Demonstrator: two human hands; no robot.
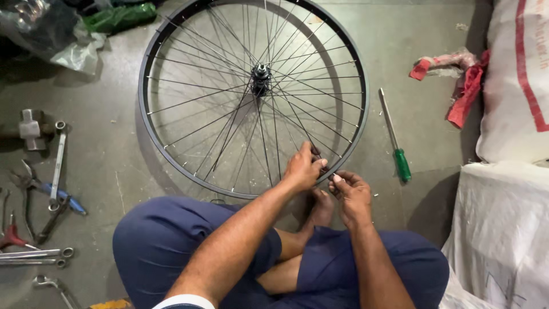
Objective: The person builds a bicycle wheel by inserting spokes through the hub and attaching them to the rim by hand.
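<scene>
A black bicycle wheel rim [150, 137] with thin metal spokes and a dark hub [261, 78] lies flat on the grey floor in front of my crossed legs. My left hand [303, 166] pinches a spoke [297, 117] right where it meets the near part of the rim. My right hand [350, 191] grips the outer edge of the rim just beside it, thumb on top. Both hands almost touch each other.
A green-handled screwdriver [394, 140] lies right of the wheel. Wrenches [57, 163], pliers [34, 186] and a hammer [30, 130] are spread on the floor at left. White sacks [509, 217] and red rags [463, 86] stand at right, plastic bags [63, 34] at top left.
</scene>
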